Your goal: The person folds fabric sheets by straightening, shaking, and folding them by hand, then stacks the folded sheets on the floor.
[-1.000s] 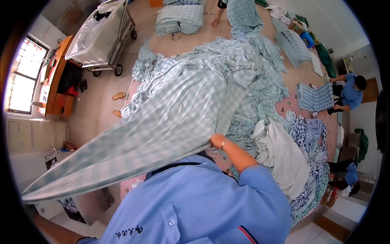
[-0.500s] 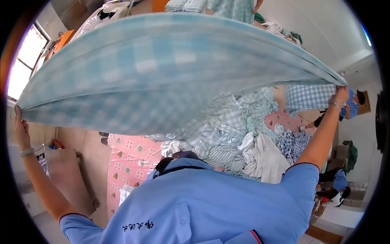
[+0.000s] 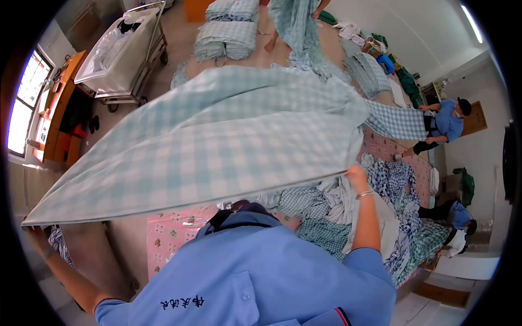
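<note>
A large light-blue and white checked sheet (image 3: 217, 146) is stretched out in the air between my hands, its far part billowing. My left hand (image 3: 37, 236) is closed on the corner at the far left, the fingers partly hidden below the cloth. My right hand (image 3: 357, 177) pinches the near edge on the right, with bracelets on the wrist. Beneath and beside my right arm lies a heap of rumpled checked cloths (image 3: 304, 204) with a pale grey one among them (image 3: 383, 217).
Folded checked stacks (image 3: 225, 39) sit at the back. A white wheeled tub (image 3: 122, 51) and wooden desk (image 3: 57, 111) stand at left. One person (image 3: 447, 120) holds a checked cloth (image 3: 396, 120); another (image 3: 465, 220) bends lower right. Pink patterned covering (image 3: 163, 239) lies below.
The sheet has come down from high in front of me. My right hand has moved inward and lower; my left hand has dropped. The stacks and tub have come into view.
</note>
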